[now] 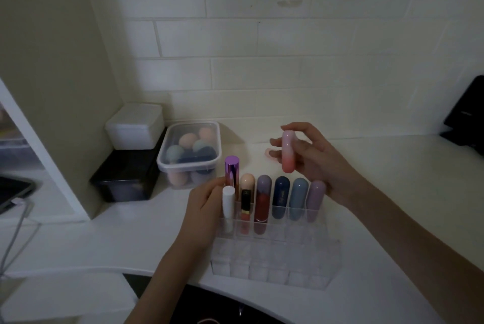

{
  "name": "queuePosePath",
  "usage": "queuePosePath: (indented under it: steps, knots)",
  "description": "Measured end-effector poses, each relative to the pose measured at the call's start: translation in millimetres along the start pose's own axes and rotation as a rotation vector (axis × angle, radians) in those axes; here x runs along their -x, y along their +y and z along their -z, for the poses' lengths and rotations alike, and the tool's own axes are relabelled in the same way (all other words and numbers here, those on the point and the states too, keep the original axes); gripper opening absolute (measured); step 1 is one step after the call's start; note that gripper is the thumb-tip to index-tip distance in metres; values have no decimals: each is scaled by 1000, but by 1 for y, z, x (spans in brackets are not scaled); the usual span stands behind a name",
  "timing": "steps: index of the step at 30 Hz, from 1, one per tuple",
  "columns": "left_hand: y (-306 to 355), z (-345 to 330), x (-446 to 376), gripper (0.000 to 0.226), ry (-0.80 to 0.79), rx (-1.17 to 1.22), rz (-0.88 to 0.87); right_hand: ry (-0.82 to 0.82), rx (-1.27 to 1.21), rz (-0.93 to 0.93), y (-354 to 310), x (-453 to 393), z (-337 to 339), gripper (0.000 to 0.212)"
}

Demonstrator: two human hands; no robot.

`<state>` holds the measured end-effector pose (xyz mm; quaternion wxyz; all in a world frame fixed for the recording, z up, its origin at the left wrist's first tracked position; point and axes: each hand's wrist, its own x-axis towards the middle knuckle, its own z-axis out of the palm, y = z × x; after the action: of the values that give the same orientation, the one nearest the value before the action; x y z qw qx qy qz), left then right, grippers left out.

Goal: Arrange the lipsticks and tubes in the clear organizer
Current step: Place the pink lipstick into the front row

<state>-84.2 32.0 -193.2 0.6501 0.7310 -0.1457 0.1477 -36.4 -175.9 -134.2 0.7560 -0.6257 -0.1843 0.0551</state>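
Note:
The clear organizer [272,263] stands on the white counter, its front rows bare. Its back rows hold several upright tubes: a shiny purple lipstick [231,174], a peach capsule [247,183], a black-and-gold lipstick [245,206], a purple-and-red tube [262,200], a navy capsule [280,196], a light blue capsule [299,198] and a lilac capsule [315,199]. My left hand [203,208] grips a white tube [228,206] standing in the organizer's left end. My right hand [311,158] holds a pink ombre capsule tube [288,152] upright in the air, above and behind the back row.
A lidded clear box of makeup sponges [190,153] sits behind the organizer at left. Beside it a white box [135,126] rests on a black box [125,177]. A black object [466,119] stands at the far right. The tiled wall is close behind.

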Motion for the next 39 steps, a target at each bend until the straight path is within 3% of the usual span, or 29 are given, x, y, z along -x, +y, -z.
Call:
queuePosePath:
  steps: [4,10,18,23,26,31,35,39]
  knots:
    - [0,-3,0,29,11,29,13,100,51,22,-7,-2,1,14]
    - [-3,-2,-1,27,16,36,26,139,307,205,-18,2,-10,24]
    - [-5,0,0,26,-10,4,-7,141,509,130,-39,26,-33,34]
    - [-6,-1,1,27,3,60,10,320,548,264,-36,53,-32,22]
    - [-9,1,4,33,-13,54,14,342,747,374,-34,70,-33,15]
    - [-14,3,3,32,-26,12,18,286,1017,496,-27,83,-38,34]
    - [-12,3,5,31,-50,31,6,254,969,404,-18,86,-40,43]
    - [-12,4,2,35,-54,40,14,307,892,388,-12,87,-39,26]
